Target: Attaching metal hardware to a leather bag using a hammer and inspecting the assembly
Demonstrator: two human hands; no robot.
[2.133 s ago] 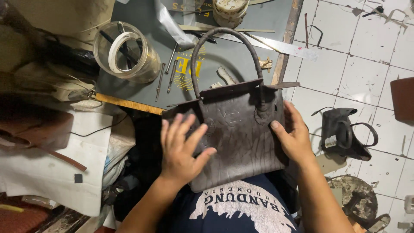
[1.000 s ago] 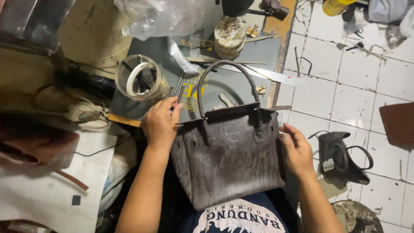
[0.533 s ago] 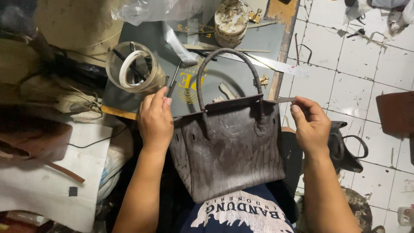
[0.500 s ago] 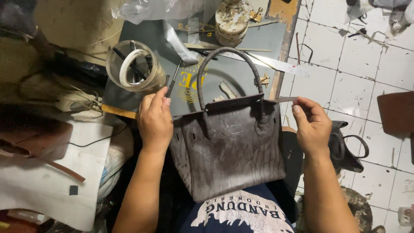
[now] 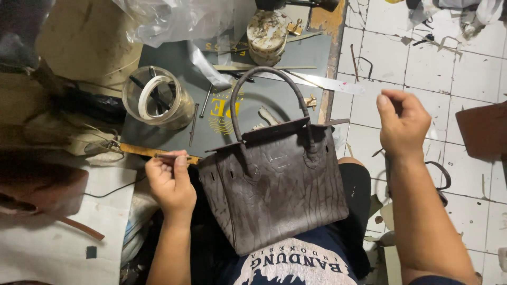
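A dark brown bag (image 5: pixel 274 184) rests on my lap, leaning against my shirt, its flat textured face up and its arched handle (image 5: pixel 266 87) standing over the near edge of the table (image 5: pixel 253 100); neither of my hands touches it. My left hand (image 5: pixel 170 182) sits just left of the bag's upper corner, knuckles up, forearm running straight down out of view; its fingers are curled, with thumb and forefinger pinched on a thin dark tool (image 5: pixel 166 155) that lies along a brown wooden strip (image 5: pixel 153 152) at the table's edge. My right hand (image 5: pixel 402 124) is lifted in the air over the white tiled floor (image 5: pixel 454 68), well clear of the bag's right side; the wrist is bent back, the fingers loosely curled toward the palm and holding nothing I can make out; the forearm slants down to the lower right corner.

On the table beyond the bag stand a clear jar (image 5: pixel 158 97) with a roll of white tape inside it, a stained round tin (image 5: pixel 268 34), a long metal ruler (image 5: pixel 311 82) jutting past the table's edge, and crumpled clear plastic (image 5: pixel 174 21); a dark strap (image 5: pixel 441 179) lies on the floor behind my right wrist.
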